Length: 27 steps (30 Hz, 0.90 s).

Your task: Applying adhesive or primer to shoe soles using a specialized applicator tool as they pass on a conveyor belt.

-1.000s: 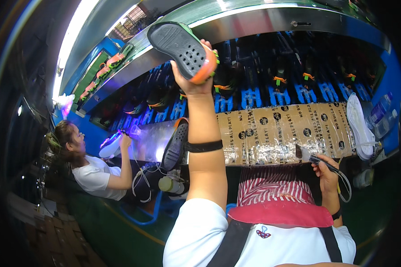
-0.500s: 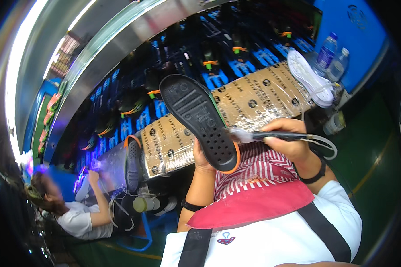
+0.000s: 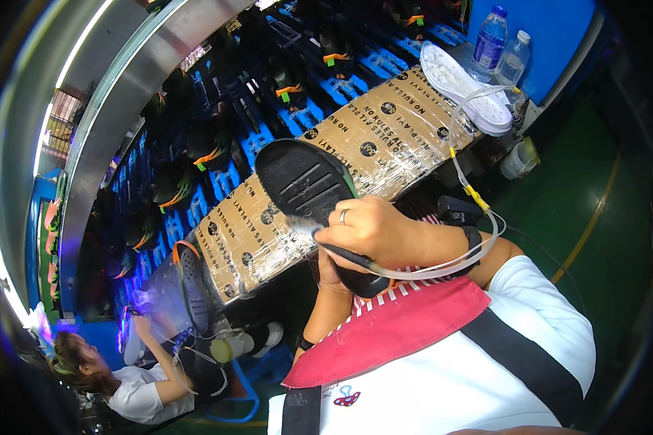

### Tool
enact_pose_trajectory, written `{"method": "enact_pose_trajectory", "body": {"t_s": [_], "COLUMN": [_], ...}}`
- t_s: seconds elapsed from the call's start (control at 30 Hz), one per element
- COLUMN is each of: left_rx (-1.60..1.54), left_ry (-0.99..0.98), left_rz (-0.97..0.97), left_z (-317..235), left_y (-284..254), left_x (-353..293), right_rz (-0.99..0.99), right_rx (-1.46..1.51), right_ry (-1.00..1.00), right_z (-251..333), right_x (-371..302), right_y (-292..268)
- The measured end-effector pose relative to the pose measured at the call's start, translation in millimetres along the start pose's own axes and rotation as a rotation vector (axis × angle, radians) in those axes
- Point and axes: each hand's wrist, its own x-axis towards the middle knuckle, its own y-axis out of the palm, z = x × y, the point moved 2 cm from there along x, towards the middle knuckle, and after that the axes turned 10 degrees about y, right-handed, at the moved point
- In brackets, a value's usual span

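A black shoe sole point(image 3: 301, 177) is tilted up in front of me, its grooved broad end pointing away. My left hand point(image 3: 331, 277) grips it from below near the close end, with most of the fingers hidden behind the sole. Over the sole's middle, my right hand point(image 3: 374, 228) is closed round a brush point(image 3: 350, 256) with a dark handle. Its pale bristles point(image 3: 303, 225) lie at the sole's left edge; I cannot tell whether they touch it. A clear tube point(image 3: 442, 270) runs from the handle back along my right forearm.
Behind the sole runs a ledge covered in printed cardboard point(image 3: 370, 148). On its right end are a white sole point(image 3: 464, 90) and two plastic bottles point(image 3: 490, 43). Dark shoes stand on blue racks point(image 3: 257, 145) beyond. Another sole point(image 3: 191, 286) and a co-worker point(image 3: 134, 377) are at left.
My right hand has carried the brush leftward across the sole, from the near end's right side to the left edge, and now covers part of it. The whole view has shifted.
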Motion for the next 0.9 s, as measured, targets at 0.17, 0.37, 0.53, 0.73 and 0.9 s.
{"method": "enact_pose_trajectory", "body": {"t_s": [0.17, 0.37, 0.53, 0.73, 0.9], "left_rx": [-0.124, -0.018, -0.104, -0.032, -0.053], "left_ry": [-0.034, -0.095, -0.042, 0.037, 0.06], "left_rz": [0.073, -0.08, -0.043, -0.03, -0.003], "left_z": [-3.6, -0.5, -8.9, -6.3, -14.6], "left_y": [-3.3, -14.6, -9.8, -34.8, -11.8], "left_x": [3.9, 6.2, 4.5, 3.0, 8.0], "right_rz": [-0.186, 0.057, -0.112, 0.085, -0.227], "right_rx": [0.022, -0.068, -0.054, -0.045, -0.041], "right_ry": [0.065, -0.022, 0.125, 0.048, 0.13], "right_z": [-0.9, 7.2, 6.0, 9.8, -8.9], "right_x": [3.7, -6.6, -3.9, -11.3, -10.7], "right_y": [-15.4, -1.8, -15.4, 0.9, -7.1]}}
